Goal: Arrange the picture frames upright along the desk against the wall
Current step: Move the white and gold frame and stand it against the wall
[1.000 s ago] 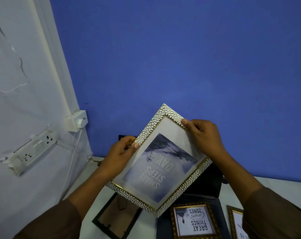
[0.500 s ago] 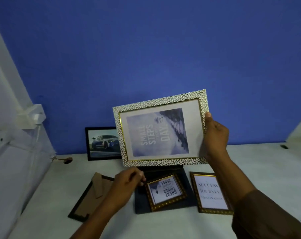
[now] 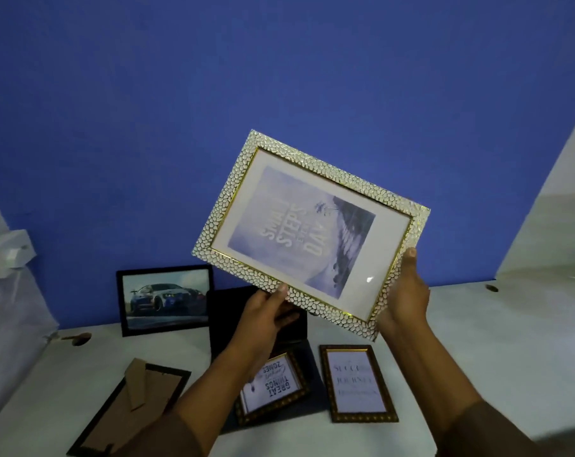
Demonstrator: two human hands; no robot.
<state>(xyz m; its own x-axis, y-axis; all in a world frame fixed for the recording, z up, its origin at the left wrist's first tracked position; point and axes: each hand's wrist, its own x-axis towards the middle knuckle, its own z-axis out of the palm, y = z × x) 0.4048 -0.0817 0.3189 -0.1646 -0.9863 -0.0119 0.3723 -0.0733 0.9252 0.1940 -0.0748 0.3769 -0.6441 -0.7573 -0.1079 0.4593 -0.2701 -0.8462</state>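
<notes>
Right now the blue wall fills the far side of my view, and the pale tabletop runs along its foot. I hold the white pebbled frame in the air above the tabletop, tilted so that its left corner rides high and its print reads sideways. My right hand grips its lower right edge, thumb on the front border and the other fingers wrapped behind. My left hand is closed lightly on the bottom edge, fingertips pinching the border.

Against the wall at far left, the black car frame already stands upright. Just right of it a dark frame back seems to stand too, partly hidden behind my left hand. Nearer me, three frames lie flat: a black frame face down at near left with its cardboard stand sticking up, a small gold frame with the "great things" print on a dark mat, and a gold "success" frame to its right.

To do this step well, I judge I should rotate the pebbled frame until the print reads upright, then find the stand on its back, which I cannot see from here. I would set it down on the bare tabletop right of the dark frame back, bottom edge first, lean it back gently, and loosen my fingers only once it rests steady. The glass front looks slick, so I would hold it by the borders.
</notes>
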